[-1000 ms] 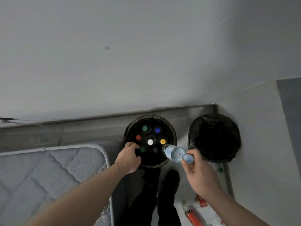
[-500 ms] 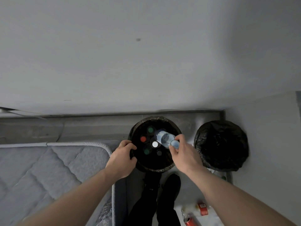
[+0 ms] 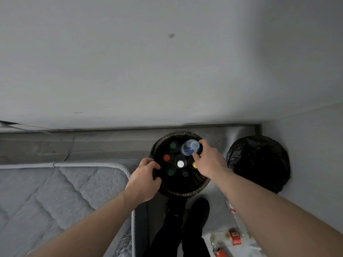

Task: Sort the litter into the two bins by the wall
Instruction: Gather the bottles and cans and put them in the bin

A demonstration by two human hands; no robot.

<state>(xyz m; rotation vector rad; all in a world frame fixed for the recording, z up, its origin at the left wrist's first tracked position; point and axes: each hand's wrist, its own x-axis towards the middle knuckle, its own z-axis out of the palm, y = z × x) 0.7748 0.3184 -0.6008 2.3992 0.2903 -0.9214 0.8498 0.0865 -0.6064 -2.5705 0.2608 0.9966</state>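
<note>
A pale wall (image 3: 167, 62) fills the upper part of the view and meets a grey floor strip at a dark skirting edge (image 3: 111, 129); below on the left lies a quilted grey mattress (image 3: 46, 197) with a corded white border, its corner just beside the nearer bin; two round bins stand by the wall, the left bin (image 3: 182, 191) lined with a dark bag and open towards the camera, the right bin (image 3: 259, 164) covered in crumpled black plastic and standing apart from the first, in the corner; the person's legs in dark trousers and dark shoes (image 3: 194, 210) stand just below the left bin; the left hand (image 3: 143, 180) grips the near left rim of that bin, fingers curled over the edge; the right hand (image 3: 209, 160) reaches over the bin's far right side and pinches a clear plastic bottle (image 3: 188, 150) near its pale blue cap, the bottle upright or nearly so among the others, inside the bin's mouth; within the bin stand several dark bottles seen from above, showing only their caps: a green cap (image 3: 173, 145), a red cap (image 3: 166, 157), a white cap (image 3: 180, 164), another green cap (image 3: 170, 172), a dark cap (image 3: 185, 173) and a yellow cap (image 3: 194, 165) partly hidden under the right hand; on the floor at the lower right lie a red can (image 3: 235, 236) and a second red can (image 3: 220, 252) among clear litter too blurred to name.
</note>
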